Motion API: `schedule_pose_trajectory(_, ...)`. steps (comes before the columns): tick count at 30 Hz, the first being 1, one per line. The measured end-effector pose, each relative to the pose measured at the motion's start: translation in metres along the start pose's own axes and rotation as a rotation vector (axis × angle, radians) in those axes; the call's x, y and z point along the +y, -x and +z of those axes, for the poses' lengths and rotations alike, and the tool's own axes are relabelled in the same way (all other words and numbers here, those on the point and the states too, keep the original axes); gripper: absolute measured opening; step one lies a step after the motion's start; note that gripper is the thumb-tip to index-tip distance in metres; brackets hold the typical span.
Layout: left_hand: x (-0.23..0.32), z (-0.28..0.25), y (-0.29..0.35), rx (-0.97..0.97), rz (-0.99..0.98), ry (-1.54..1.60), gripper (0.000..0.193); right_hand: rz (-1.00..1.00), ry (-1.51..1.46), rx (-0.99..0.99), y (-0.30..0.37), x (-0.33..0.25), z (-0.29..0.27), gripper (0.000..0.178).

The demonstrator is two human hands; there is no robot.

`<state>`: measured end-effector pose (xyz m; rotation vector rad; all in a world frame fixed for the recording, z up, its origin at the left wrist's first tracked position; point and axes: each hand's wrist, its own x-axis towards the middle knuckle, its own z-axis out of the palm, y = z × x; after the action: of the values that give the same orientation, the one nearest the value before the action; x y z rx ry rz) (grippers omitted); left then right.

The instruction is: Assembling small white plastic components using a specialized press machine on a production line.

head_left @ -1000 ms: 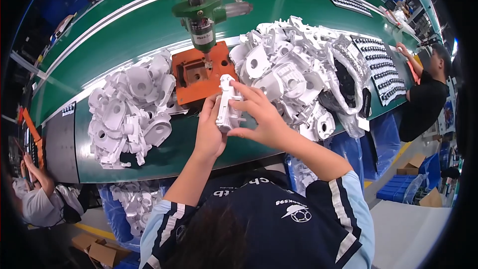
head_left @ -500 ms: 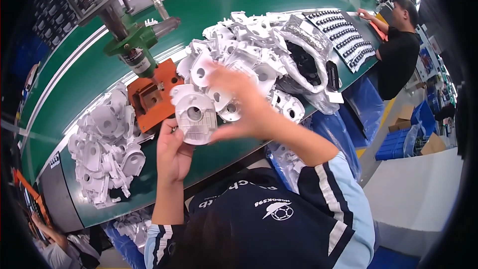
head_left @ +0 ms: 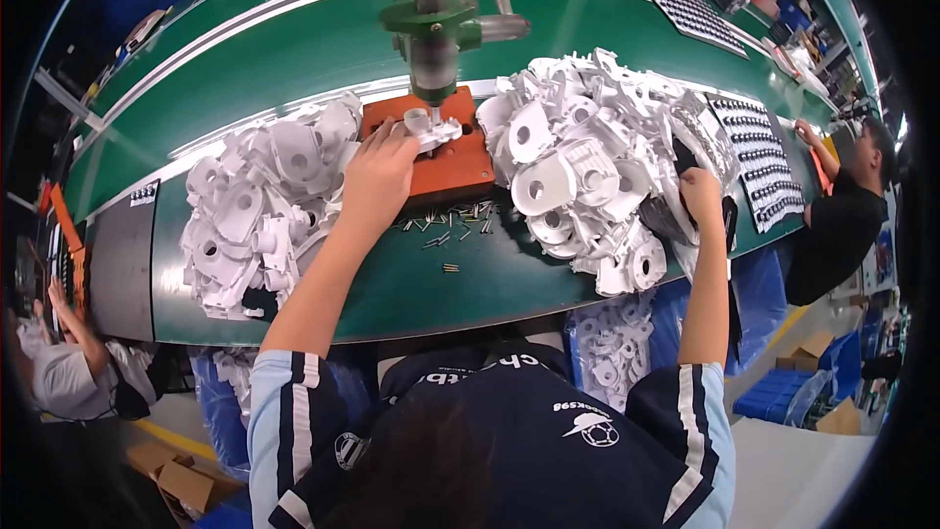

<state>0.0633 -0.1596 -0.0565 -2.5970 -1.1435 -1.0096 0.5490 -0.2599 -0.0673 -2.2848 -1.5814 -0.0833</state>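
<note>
My left hand (head_left: 382, 168) grips the left side of a white plastic housing (head_left: 437, 133), which sits on an orange fixture block (head_left: 458, 168). Directly above that housing is the spindle of a green press (head_left: 432, 64), its lower end close to or touching the part. On the right, my right hand (head_left: 701, 196) is closed at the mouth of a clear plastic bag (head_left: 718, 149) with dark contents. What its fingers hold is hidden. Loose small metal pins (head_left: 449, 219) lie on the green bench in front of the block.
White housings are heaped left (head_left: 240, 206) and right (head_left: 573, 176) of the fixture. A tray of small black parts (head_left: 759, 162) lies beyond the bag. A co-worker (head_left: 850, 201) stands at far right, another person (head_left: 93, 362) at far left. Blue-lined bins (head_left: 615, 348) sit below the bench edge.
The housing held in both hands earlier is gone from there; a housing now sits on the fixture under my left hand. My right hand has moved right to the bag. The view has shifted left.
</note>
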Motion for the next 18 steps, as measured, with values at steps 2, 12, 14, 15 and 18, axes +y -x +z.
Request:
schedule_pose_trajectory(2, -0.005, 0.005, 0.000, -0.021, 0.028, -0.032, 0.017, -0.027, -0.012, 0.047, -0.001, 0.001, -0.004, 0.015)
schedule_pose_trajectory(12, -0.030, 0.008, 0.007, -0.141, 0.082, 0.136, 0.017, -0.044, -0.872, 0.034, 0.025, -0.133, -0.077, 0.021)
schedule_pose_trajectory(14, -0.032, 0.004, 0.011, -0.199, 0.050, 0.125, 0.026, -0.150, -1.078, -0.203, 0.042, -0.194, -0.065, 0.038)
schedule_pose_trajectory(15, -0.026, 0.002, 0.010, -0.203, 0.049, 0.128, 0.026, -0.149, -1.194, -0.384, 0.048, -0.219, -0.051, 0.034)
schedule_pose_trajectory(18, -0.005, -0.006, -0.001, -0.223, -0.018, 0.036, 0.043, -0.375, -1.098, -0.339, 0.058, -0.280, 0.005, 0.019)
